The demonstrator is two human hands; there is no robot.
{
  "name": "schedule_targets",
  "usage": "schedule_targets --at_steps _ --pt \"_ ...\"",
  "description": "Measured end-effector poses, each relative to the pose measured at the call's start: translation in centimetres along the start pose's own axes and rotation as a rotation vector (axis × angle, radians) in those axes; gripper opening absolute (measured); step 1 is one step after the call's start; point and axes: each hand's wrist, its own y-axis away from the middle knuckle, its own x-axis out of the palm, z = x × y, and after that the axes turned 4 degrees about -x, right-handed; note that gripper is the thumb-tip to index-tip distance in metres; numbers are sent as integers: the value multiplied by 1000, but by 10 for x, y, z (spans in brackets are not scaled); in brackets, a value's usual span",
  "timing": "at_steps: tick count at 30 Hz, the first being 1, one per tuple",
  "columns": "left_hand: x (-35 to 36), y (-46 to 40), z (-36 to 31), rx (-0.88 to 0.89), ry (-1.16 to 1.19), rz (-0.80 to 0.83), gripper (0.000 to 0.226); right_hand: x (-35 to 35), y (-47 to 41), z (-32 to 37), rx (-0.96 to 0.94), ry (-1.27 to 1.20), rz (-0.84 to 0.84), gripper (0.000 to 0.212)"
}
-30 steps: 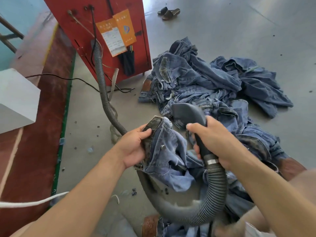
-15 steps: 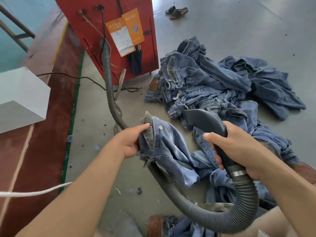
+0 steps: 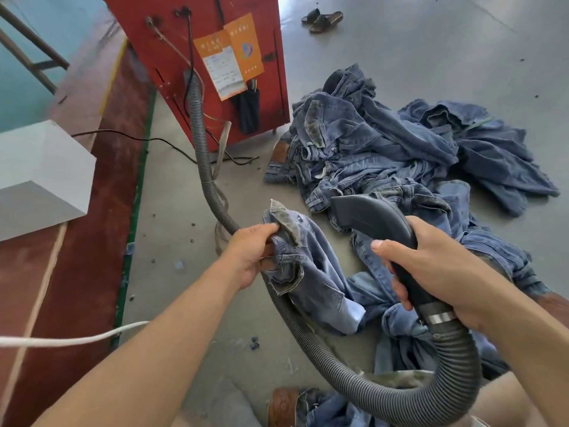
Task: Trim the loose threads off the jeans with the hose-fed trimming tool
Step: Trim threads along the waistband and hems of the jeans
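Gripping a bunched waistband fold of the jeans (image 3: 308,272) in the left hand (image 3: 255,257), fingers curled tight at about 9 o'clock of the trimming tool (image 3: 375,223), itself wrapped by the right hand (image 3: 431,272) just above the hose (image 3: 455,365). Looked risky: slack denim near the nozzle could get sucked in and nicked, or the looping hose could snag. Couldn't make out the cutting mouth, facing away at 10 o'clock, nor any loose threads.

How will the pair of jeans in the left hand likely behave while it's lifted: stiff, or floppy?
Probably floppy: the jeans sag in folds below where the left hand pinches the waistband. Likely fairly heavy, since much of the cloth trails to the floor. Unlikely to slip; the denim looks coarse.
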Motion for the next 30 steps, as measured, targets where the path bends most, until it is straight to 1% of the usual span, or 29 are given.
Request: schedule_targets --at_steps 1,2,4,5,7,8,10,11,12,13,14,15,16,18,20,24,27,30 --pt "0 -3 3 28 -82 -13 19 0 0 -1 -4 -1 -6 22" --pt "-2 -4 5 53 -213 0 25 0 -1 -2 -11 2 -12 22" --pt "-5 -3 8 71 -475 71 36 1 -2 -3 -26 9 -19 20" --pt "-7 -4 11 71 -560 98 42 1 -3 -4 -29 11 -18 19" --pt "-8 -5 14 40 -624 133 48 0 -4 -5 -29 18 -7 18" --pt "-9 -4 15 29 -624 181 52 0 -4 -6 -26 25 1 18" --pt "-13 -1 12 51 -608 344 65 0 -4 -7 -20 28 16 18" --pt "-16 0 9 91 -579 419 67 0 -4 -8 -16 21 20 18" --pt "-19 -1 7 136 -499 462 66 -1 -5 -8 -13 16 21 19" --pt "-23 -2 6 159 -365 459 61 -1 -5 -9 -11 13 21 19" --pt "-24 -4 4 134 -213 403 52 -2 -5 -8 -9 9 20 19" --pt "-25 -8 2 77 -82 321 41 -3 -4 -8 -6 2 19 20" --pt "-25 -10 2 -2 -23 239 31 -5 -4 -8 -2 -8 18 20" --pt "-25 -14 7 -118 -154 116 26 -7 -4 -9 -1 -18 15 21" --pt "-29 -16 12 -108 -218 111 27 -8 -5 -10 -2 -1 6 20" --pt "-32 -11 -2 8 -82 121 31 -10 -10 -17 31 65 22 19" --pt "-33 -8 -15 77 53 157 37 -9 -11 -22 65 157 117 19" --pt "-28 -4 -21 61 105 206 39 -1 -9 -24 48 308 228 17"
